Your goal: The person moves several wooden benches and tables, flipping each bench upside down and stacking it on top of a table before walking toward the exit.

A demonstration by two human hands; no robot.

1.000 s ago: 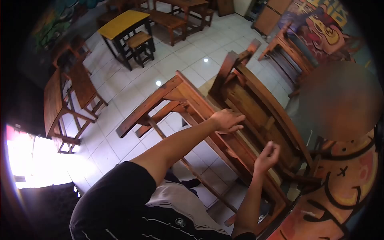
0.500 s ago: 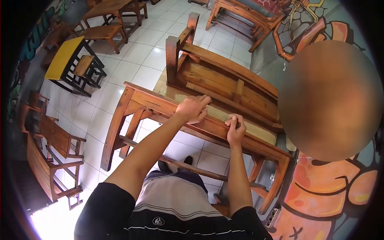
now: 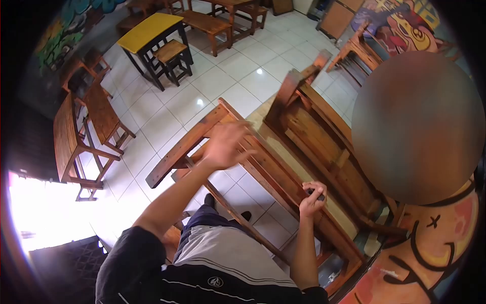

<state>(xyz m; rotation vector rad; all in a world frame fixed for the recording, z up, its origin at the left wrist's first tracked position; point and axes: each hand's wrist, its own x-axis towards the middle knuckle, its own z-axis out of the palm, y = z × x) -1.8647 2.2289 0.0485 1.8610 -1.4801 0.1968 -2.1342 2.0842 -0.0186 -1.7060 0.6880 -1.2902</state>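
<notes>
My left hand (image 3: 228,146), a little blurred, is over the left end of a long wooden table (image 3: 276,188), thumb apart from the fingers and nothing seen in it. Closer to the table's middle, my right hand (image 3: 313,202) is closed around a small dark object (image 3: 317,194); its kind is mostly hidden by the fingers. Across the tabletop lies an overturned wooden bench (image 3: 316,137), its underside and crossbars facing me and its end legs sticking out toward the far left. A pale board surface shows between the table's near edge and the bench.
A yellow-topped table (image 3: 152,31) with a small stool (image 3: 173,52) stands beyond on the tiled floor (image 3: 212,86). Wooden benches (image 3: 101,111) are at the left. A painted wall (image 3: 445,238) borders the right side, where a large blurred circle covers part of the view.
The view has turned, so the table now runs diagonally. My left hand has lifted from the table's near edge and moved toward its left end. A dark object now shows in my right hand.
</notes>
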